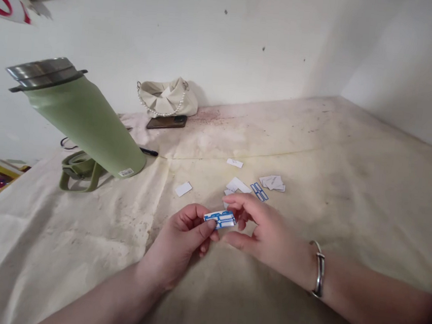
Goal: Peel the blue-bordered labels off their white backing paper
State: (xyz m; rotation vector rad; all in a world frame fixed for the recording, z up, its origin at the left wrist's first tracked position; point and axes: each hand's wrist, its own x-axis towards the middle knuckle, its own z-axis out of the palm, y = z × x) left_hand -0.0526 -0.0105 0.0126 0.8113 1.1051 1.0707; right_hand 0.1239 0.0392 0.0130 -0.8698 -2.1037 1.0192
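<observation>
My left hand [183,238] pinches a small stack of blue-and-white label stickers [226,219] between thumb and fingers. Close by on the right, my right hand [261,227] has its thumb and fingers apart, the fingertips near the stack's right end; whether they touch it I cannot tell. Beyond my hands, a blue-edged label sheet [259,191] lies on the cloth beside a pile of white paper slips [272,182]. More white slips [239,184] lie partly hidden behind my right fingers. A single white slip [183,189] lies to the left, and another slip [234,163] farther back.
A tall green tumbler [90,119] with a steel lid stands at the left, a green strapped lid [79,172] beside it. Behind are a black pen [149,152], a phone [167,122] and a cream handbag [172,96] against the wall. A wrinkled cream cloth [96,252] covers the table.
</observation>
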